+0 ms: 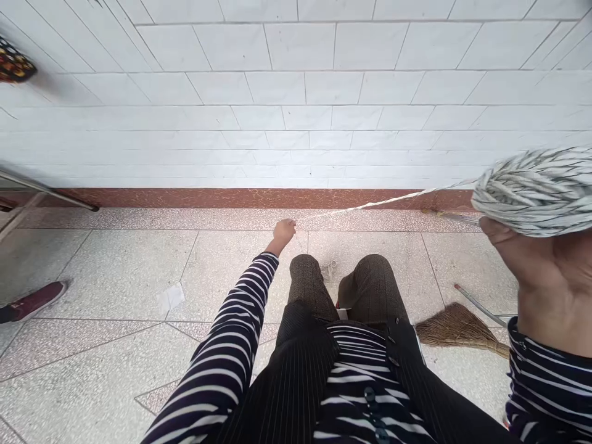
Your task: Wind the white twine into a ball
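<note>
A thick bundle of white cord with dark flecks (531,194) is up close at the right edge, partly cut off by the frame. My right hand (548,265) grips it from below, the fingers largely hidden behind it. From the bundle a single strand of cord (370,204) runs left and slightly down, drawn nearly straight. Its far end reaches my left hand (283,230), which is closed in a pinch on it, out past my left knee. A thin loose tail seems to hang below that hand.
Ahead stands a white tiled wall (300,86) with a red-brown skirting (208,198). A straw broom (456,327) lies on the floor at right, near a thin rod (478,304). White paper (171,298) lies at left, and another person's shoe (39,301) shows farther left.
</note>
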The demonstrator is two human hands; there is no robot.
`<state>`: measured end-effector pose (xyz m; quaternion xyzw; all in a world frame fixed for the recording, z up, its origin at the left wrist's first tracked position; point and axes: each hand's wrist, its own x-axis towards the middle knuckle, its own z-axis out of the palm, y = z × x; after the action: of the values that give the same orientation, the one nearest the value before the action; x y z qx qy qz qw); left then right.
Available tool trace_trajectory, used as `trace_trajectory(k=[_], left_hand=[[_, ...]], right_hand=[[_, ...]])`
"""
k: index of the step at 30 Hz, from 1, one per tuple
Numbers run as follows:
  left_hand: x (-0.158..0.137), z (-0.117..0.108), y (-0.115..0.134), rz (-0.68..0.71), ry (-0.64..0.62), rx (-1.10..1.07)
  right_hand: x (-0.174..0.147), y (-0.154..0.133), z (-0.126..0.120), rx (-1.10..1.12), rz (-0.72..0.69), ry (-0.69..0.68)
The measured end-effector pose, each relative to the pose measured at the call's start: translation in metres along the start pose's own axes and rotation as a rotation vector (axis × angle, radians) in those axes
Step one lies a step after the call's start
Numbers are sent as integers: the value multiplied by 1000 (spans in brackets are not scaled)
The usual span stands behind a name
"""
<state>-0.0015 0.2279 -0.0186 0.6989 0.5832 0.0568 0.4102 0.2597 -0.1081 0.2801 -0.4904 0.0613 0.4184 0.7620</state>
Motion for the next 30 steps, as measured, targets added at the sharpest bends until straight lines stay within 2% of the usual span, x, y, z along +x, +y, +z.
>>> trace_trajectory(k=[3,4,6,8,11,14,17,19,21,23,26,28,30], left_hand=[[-3,7,14,62,-81,41],[-6,13,21,91,-117,43],[-18,28,37,158,-187,32],[-33,43,57,261,-249,-35],[-60,68,87,521,-369,-313],[-85,94,108,629,-517,-496],[-97,112,116,634,-547,-615],[-98,110,118,577,-464,-646],[-95,97,123,539,-349,-692],[-92,79,131,596,-274,-752],[-96,63,148,745,-329,-711],[-103,64,158,754,-373,-636],[-109,69,162,724,-338,-609]], right_hand=[[9,19,14,-125,-312,-320],[15,28,20,-163,-325,-389],[31,45,32,-230,-242,-476],[49,63,38,-304,-105,-463],[70,86,39,-360,29,-428],[77,99,37,-351,62,-454],[76,99,36,-338,45,-501],[75,95,35,-349,40,-504],[75,90,32,-363,39,-478],[74,88,28,-377,44,-449],[73,91,26,-394,79,-451],[71,93,26,-392,116,-489],[69,94,26,-388,128,-525]])
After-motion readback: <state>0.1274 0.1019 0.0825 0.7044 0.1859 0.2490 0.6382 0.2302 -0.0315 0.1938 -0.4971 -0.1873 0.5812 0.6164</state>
